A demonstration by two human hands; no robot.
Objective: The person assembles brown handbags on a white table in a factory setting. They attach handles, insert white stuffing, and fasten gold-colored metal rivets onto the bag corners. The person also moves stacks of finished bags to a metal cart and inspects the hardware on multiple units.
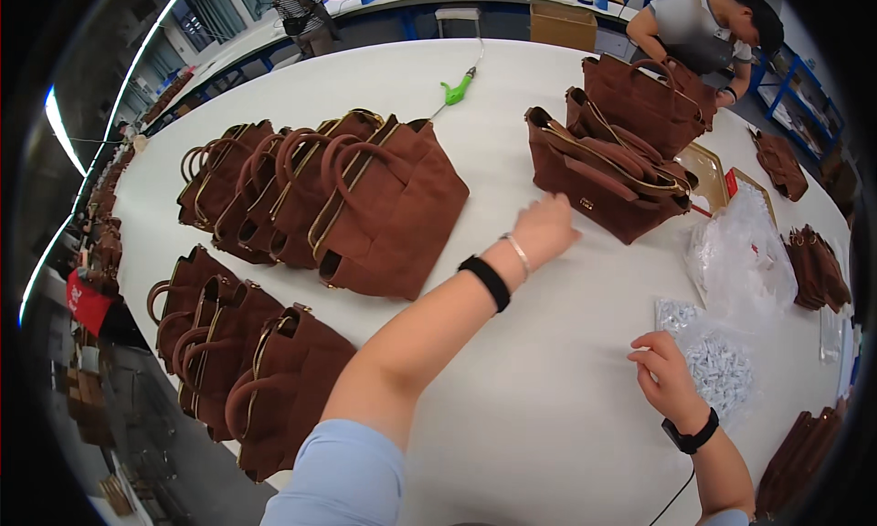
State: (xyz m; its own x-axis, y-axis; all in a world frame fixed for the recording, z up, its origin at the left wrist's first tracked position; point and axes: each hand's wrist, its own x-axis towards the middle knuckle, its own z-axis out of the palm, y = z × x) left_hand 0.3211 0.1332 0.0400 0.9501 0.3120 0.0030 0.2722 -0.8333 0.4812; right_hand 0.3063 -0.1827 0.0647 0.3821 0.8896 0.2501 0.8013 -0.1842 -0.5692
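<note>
My left hand (545,232) reaches out at the lower left edge of a brown handbag (610,183), its fingers slightly smeared. Whether it grips the bag or only lies beside it, I cannot make out. The handbag has gold zips, two handles and a small gold mark on its front. My right hand (671,375) hovers with loosely bent, parted fingers and nothing in them. Next to it lies a heap of small white packets (722,371) in clear plastic. Behind the near handbag stands another brown handbag (644,101).
Several brown handbags (402,215) stand in a row at left, with another group (292,389) nearer me. A green-handled tool (459,89) lies at the table's far side. At right are a crumpled plastic bag (740,252) and a tray (705,174). A co-worker (694,28) leans in at the far right.
</note>
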